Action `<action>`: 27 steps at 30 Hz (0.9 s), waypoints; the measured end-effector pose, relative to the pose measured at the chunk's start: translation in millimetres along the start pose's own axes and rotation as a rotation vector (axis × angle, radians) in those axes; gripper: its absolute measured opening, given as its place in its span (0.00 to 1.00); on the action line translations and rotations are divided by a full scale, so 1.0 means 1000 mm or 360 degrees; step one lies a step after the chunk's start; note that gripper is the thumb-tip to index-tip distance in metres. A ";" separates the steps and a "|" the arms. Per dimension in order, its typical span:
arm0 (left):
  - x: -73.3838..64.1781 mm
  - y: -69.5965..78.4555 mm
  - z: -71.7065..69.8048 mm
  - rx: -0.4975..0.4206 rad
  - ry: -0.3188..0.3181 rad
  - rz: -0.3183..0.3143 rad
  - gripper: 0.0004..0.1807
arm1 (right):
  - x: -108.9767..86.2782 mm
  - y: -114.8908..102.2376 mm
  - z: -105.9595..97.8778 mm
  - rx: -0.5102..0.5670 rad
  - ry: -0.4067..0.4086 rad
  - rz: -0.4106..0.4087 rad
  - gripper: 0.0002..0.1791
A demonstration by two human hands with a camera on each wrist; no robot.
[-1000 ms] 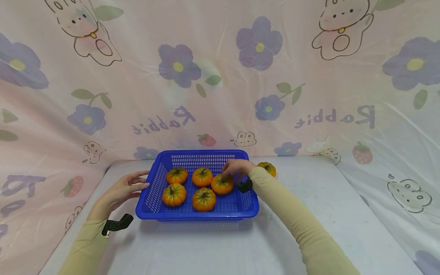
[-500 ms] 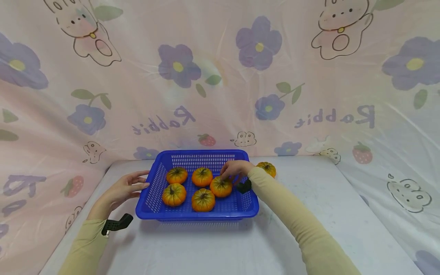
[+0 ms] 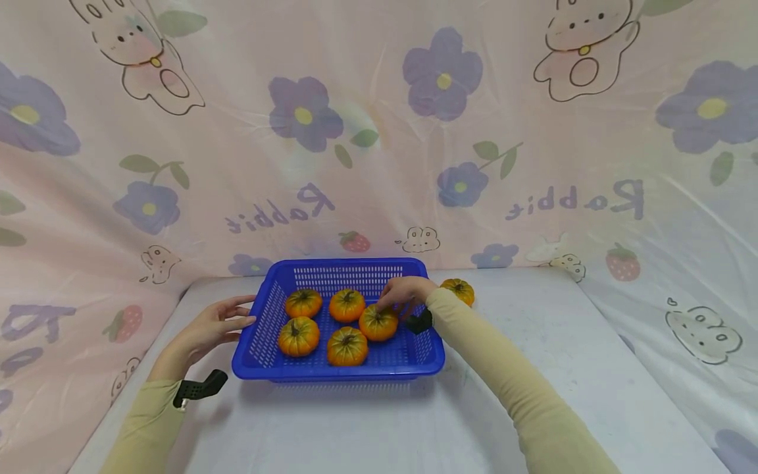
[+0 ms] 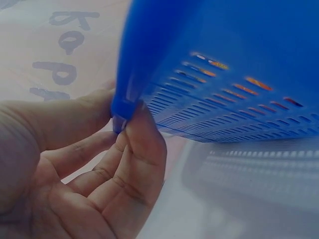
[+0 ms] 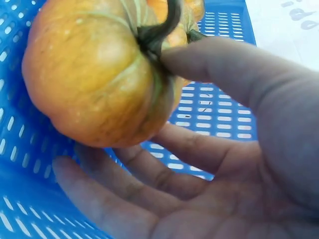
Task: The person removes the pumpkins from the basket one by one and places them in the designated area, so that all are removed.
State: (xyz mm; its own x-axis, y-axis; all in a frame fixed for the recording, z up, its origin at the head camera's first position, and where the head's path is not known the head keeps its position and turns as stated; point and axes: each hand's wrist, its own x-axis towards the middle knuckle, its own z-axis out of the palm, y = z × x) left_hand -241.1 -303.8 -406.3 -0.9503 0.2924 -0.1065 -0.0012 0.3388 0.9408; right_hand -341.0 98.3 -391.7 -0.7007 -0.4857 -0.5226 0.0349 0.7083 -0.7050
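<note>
A blue plastic basket (image 3: pixel 337 374) with slotted walls stands on the table and holds several small orange pumpkins with green-streaked tops. At its left side, my left hand (image 3: pixel 213 326) pinches the rim between thumb and fingers, as the left wrist view shows on the basket edge (image 4: pixel 134 64). My right hand (image 3: pixel 411 289) reaches in over the right wall and holds the rightmost pumpkin (image 3: pixel 379 324). In the right wrist view the thumb lies by the stem of this pumpkin (image 5: pixel 94 69), with the fingers along its side. Part of the right fingers is hidden in the head view.
Outside the basket, another pumpkin (image 3: pixel 458 291) sits behind its right side, partly covered by the right sleeve (image 3: pixel 503 355). The white table (image 3: pixel 568 368) extends to both sides. A patterned curtain (image 3: pixel 367 151) hangs behind and around it.
My right hand has shifted slightly left and toward me, moving its pumpkin the same way. The front-middle pumpkin has slid a little left. The left hand stays at the rim.
</note>
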 end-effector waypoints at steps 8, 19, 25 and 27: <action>0.001 0.001 0.001 -0.0005 -0.0004 0.0004 0.39 | -0.003 -0.001 -0.001 -0.0034 -0.0027 -0.0021 0.15; 0.003 -0.007 0.004 -0.0039 0.0002 -0.0009 0.38 | -0.028 -0.001 -0.013 0.0156 0.0132 -0.0258 0.16; -0.001 -0.006 0.002 -0.0029 0.0010 -0.0001 0.38 | -0.056 0.004 -0.023 0.0281 0.0324 -0.0382 0.21; -0.001 -0.005 0.002 -0.0024 0.0007 0.0011 0.37 | -0.065 0.006 -0.027 0.0327 0.0389 -0.0420 0.21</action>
State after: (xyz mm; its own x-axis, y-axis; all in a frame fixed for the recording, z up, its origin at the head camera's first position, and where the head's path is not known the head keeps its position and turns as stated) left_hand -240.0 -304.3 -411.9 -0.9518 0.2905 -0.0985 0.0008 0.3235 0.9462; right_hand -314.4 147.9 -349.2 -0.8525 -0.4833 -0.1993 -0.0445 0.4469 -0.8935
